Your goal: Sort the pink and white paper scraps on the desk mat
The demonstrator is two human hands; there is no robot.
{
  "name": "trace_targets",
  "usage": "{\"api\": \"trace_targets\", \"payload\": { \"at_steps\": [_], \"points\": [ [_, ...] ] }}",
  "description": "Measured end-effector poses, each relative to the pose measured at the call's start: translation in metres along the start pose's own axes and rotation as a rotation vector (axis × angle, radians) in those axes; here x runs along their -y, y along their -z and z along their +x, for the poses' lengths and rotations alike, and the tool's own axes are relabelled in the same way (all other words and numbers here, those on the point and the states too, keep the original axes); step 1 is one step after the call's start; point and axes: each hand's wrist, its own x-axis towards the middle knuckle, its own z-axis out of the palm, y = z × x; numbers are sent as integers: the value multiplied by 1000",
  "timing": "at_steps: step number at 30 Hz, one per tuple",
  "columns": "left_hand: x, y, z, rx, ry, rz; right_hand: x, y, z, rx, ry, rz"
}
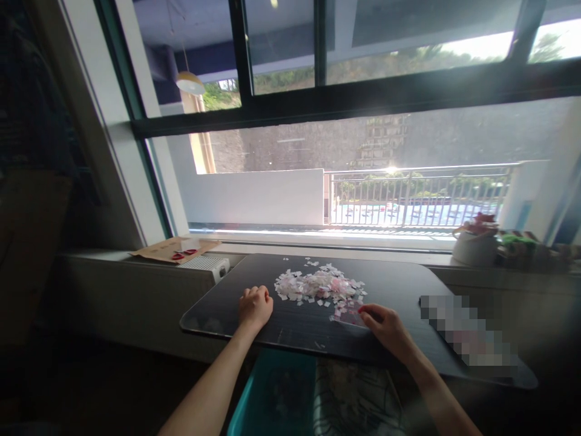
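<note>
A loose heap of small white paper-like pieces [313, 283], some with a pinkish tint, lies on the dark tabletop [218, 312]. Left of the heap, my left hand [256, 307] rests on the table with its fingers curled in. Whatever it may hold is hidden. My right hand [388, 327] is at the heap's near right side, thumb and fingers pinched on the edge of a small clear plastic bag [348, 316] with reddish marks. The bag lies low against the table, and a few white pieces touch its far edge.
Red-handled scissors [185, 254] lie on brown paper [157, 249] on the sill at the left. A blurred-out flat object [467, 333] lies on the table's right side. A plant pot [476, 245] stands by the window. Below the table is a teal bin [254, 387].
</note>
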Motion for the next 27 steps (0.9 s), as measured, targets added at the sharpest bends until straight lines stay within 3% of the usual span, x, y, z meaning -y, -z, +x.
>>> {"api": "trace_targets", "payload": {
  "at_steps": [5, 10, 14, 21, 27],
  "points": [
    [0, 0, -1, 4, 0, -13, 2, 0, -2, -20, 0, 8],
    [-1, 0, -1, -4, 4, -21, 4, 0, -4, 153, 41, 38],
    [-3, 2, -2, -8, 7, -34, 6, 0, -3, 116, 15, 42],
    [-4, -1, -3, -20, 24, -18, 13, -25, -6, 225, 42, 49],
    [-3, -2, -2, -25, 22, -33, 15, -22, -9, 118, 3, 85]
  ]
}}
